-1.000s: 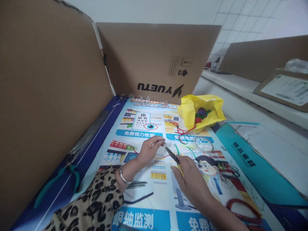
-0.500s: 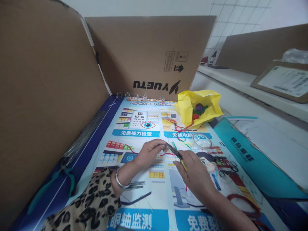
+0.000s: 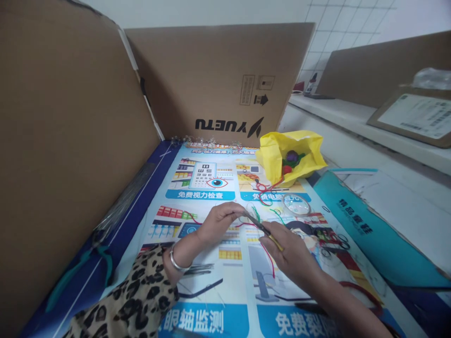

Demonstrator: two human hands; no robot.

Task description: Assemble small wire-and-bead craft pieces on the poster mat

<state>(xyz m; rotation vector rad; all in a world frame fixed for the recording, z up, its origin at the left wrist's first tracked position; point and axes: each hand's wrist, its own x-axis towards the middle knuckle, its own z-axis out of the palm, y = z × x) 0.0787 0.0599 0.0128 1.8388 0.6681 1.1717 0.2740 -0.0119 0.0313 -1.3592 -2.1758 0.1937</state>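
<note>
My right hand [image 3: 291,249] is closed round needle-nose pliers [image 3: 259,224] with dark jaws and a yellow handle. The jaws point up and left, meeting the fingertips of my left hand [image 3: 220,223]. Those fingertips are pinched together; whatever sits between them is too small to make out. Red thread [image 3: 270,260] trails below the pliers, and another piece runs behind the jaws. Short green threads [image 3: 278,216] lie just beyond my right hand. A round clear dish [image 3: 296,205] holding tiny pieces stands farther right.
A yellow bag [image 3: 269,155] holds purple, green and red yarn. Teal-handled pliers [image 3: 108,265] and a bundle of thin wires [image 3: 130,197] lie at left. Cardboard panels [image 3: 211,70] wall the left and back. A teal box [image 3: 352,225] borders the right; dark-handled loops [image 3: 343,241] lie nearby.
The pliers have turned slightly, their handle now lower and farther right. My right hand has shifted a little right, showing more red thread beneath. My left hand stays nearly still.
</note>
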